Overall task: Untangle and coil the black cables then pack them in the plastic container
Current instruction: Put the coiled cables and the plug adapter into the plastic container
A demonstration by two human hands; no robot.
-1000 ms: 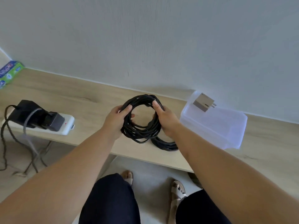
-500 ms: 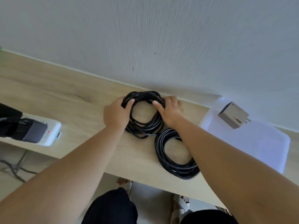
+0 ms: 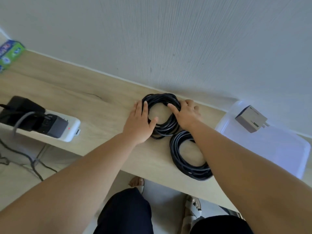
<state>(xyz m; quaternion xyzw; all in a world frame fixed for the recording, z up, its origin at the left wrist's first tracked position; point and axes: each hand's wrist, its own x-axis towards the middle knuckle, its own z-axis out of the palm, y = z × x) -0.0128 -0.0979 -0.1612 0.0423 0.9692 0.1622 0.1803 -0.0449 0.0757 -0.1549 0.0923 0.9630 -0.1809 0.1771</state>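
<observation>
Coil (image 3: 160, 97) lowered from mid-air onto desk (image 3: 84, 98) between hands — left hand (image 3: 140, 124) uncurled from grip, fingers straight, flat on coil's left side.

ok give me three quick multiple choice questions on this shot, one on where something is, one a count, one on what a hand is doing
1. Where is the grey charger?
A on the floor
B inside a coil
C on top of the plastic container

2. How many black cable coils lie on the table?
A two
B one
C four

3. What is the left hand doing?
A lifting a coil in the air
B lying flat with straight fingers on the far coil
C holding the charger

Answers:
1 C, the charger rests on the container's top at the right.
2 A, the far coil lies by the wall and the near coil by the table's front edge.
3 B, its palm and fingers lie flat on that coil's left side.
</observation>
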